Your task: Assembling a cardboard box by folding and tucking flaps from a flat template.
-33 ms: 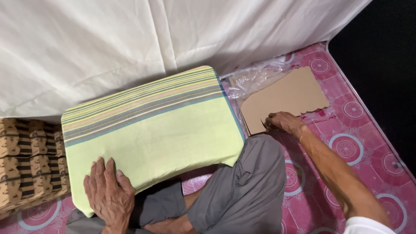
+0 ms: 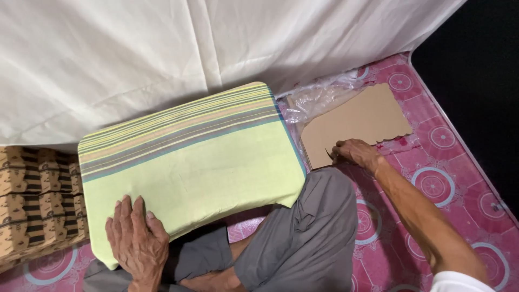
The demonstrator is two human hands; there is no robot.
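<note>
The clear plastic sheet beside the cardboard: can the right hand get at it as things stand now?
Probably yes. The right hand rests on the near edge of the brown cardboard, and the clear plastic sheet lies just beyond that cardboard, uncovered at the top. Nothing seems to stand between them.

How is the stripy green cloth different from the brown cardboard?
The folded cloth is light green with stripes; the cardboard is plain brown. The cloth looks bigger and rests on the lap; the cardboard lies on the pink mat. The left hand presses the cloth; the right hand touches the cardboard.
</note>
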